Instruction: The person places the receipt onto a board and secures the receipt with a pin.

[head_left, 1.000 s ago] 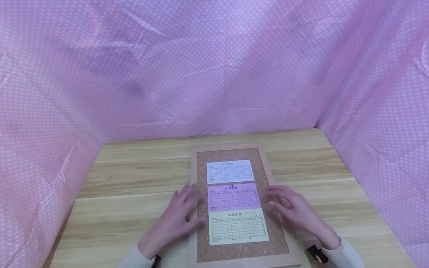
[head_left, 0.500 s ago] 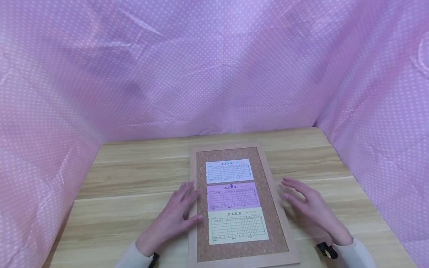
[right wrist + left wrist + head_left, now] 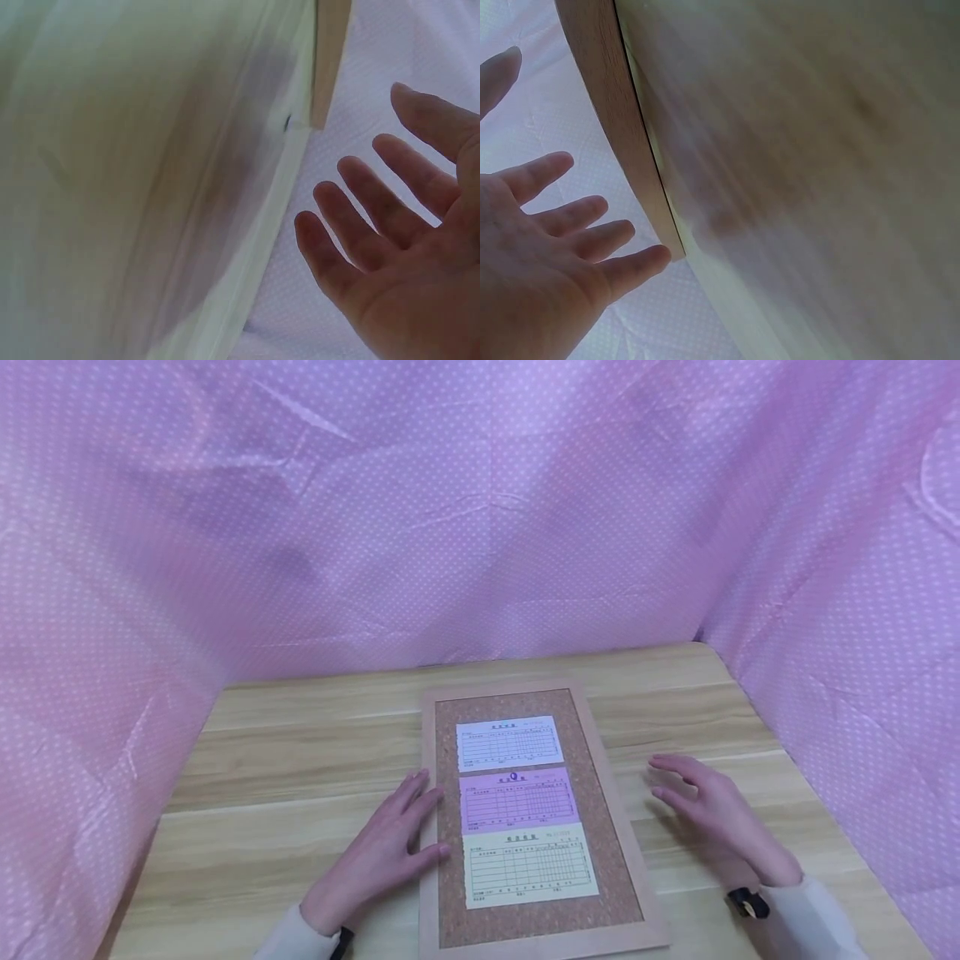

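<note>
A wood-framed cork board (image 3: 615, 893) lies lengthwise on the table. Three printed receipt slips run down it in a column: a white slip (image 3: 508, 746) at the far end, a purple slip (image 3: 517, 802) in the middle and a pale yellow slip (image 3: 529, 867) nearest. One small dark purple push pin (image 3: 513, 776) shows at the purple slip's top edge. My left hand (image 3: 378, 856) is at the board's left side, thumb and fingertips over the frame. To the right of the board, apart from it, my right hand (image 3: 720, 814) holds nothing. Both wrist views show spread fingers with nothing in them.
The wood-grain table (image 3: 300, 735) extends on both sides of the board. Pink dotted cloth (image 3: 480, 527) hangs behind and along both sides. Each wrist carries a black strap, one visible on the right wrist (image 3: 748, 903).
My right hand has moved right, from over the board's right edge to a spot beside it. The left hand has drawn back slightly left. The slips keep their places on the board.
</note>
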`<state>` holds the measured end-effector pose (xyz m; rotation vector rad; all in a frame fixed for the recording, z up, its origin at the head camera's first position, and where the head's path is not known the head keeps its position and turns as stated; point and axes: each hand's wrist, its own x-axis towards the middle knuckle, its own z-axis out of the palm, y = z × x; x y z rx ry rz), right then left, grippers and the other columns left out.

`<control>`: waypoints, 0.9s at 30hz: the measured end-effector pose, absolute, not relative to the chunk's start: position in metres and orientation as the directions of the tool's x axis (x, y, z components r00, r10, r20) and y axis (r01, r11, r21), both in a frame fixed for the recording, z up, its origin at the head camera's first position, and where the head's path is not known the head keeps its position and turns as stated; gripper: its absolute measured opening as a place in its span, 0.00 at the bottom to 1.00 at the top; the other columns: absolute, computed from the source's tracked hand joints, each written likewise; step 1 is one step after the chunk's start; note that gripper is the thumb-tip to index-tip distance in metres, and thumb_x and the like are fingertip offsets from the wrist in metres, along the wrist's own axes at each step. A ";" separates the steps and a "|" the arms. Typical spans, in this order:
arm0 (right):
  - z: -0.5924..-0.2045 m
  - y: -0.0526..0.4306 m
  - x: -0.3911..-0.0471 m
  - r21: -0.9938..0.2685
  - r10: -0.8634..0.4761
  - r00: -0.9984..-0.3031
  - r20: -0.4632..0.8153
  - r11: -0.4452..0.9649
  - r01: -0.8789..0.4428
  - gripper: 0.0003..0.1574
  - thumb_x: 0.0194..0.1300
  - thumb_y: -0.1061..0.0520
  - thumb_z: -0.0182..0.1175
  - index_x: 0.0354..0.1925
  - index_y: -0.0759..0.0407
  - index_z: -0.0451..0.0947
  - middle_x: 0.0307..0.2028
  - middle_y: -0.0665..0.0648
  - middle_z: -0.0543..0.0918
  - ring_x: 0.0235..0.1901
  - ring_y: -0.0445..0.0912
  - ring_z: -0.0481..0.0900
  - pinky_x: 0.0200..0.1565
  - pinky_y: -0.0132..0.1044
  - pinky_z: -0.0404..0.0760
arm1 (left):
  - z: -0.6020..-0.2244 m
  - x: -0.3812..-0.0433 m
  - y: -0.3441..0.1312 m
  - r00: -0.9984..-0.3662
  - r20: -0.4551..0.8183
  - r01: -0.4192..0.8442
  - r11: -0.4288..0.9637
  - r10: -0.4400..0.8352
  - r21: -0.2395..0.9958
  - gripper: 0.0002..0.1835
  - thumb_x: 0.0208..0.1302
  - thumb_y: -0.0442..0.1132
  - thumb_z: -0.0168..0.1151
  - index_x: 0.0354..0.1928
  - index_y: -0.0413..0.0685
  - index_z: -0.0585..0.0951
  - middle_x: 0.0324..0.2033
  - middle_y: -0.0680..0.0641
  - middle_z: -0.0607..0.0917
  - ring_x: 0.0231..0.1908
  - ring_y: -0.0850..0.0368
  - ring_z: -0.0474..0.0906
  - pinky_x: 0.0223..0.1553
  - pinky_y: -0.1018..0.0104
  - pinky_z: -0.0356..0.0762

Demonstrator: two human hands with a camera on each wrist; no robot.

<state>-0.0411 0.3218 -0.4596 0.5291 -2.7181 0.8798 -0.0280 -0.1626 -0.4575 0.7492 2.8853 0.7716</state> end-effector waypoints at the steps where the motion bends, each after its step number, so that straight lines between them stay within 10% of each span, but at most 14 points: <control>1: -0.460 0.324 -0.042 -0.508 -0.271 -0.906 0.326 0.758 -0.409 0.26 0.59 0.64 0.74 0.56 0.65 0.82 0.54 0.64 0.86 0.51 0.61 0.84 0.54 0.35 0.82 | -0.458 -0.028 -0.163 -0.880 0.062 0.439 0.757 0.471 0.484 0.43 0.65 0.61 0.69 0.74 0.44 0.71 0.78 0.37 0.59 0.76 0.34 0.55 0.71 0.35 0.59; 14: -0.469 0.332 -0.061 -0.521 -0.287 -0.936 0.203 0.778 -0.352 0.18 0.60 0.61 0.74 0.49 0.63 0.86 0.46 0.60 0.88 0.45 0.57 0.86 0.47 0.53 0.85 | -0.458 -0.028 -0.161 -0.877 0.073 0.454 0.769 0.475 0.450 0.41 0.62 0.57 0.72 0.72 0.43 0.73 0.75 0.36 0.66 0.74 0.32 0.60 0.69 0.34 0.62; 27: -0.472 0.332 -0.071 -0.501 -0.325 -0.928 0.182 0.782 -0.371 0.12 0.58 0.65 0.74 0.42 0.56 0.88 0.40 0.50 0.85 0.39 0.47 0.83 0.43 0.44 0.84 | -0.459 -0.030 -0.159 -0.874 0.071 0.459 0.769 0.480 0.445 0.40 0.63 0.57 0.72 0.72 0.43 0.74 0.74 0.36 0.67 0.74 0.32 0.61 0.69 0.35 0.64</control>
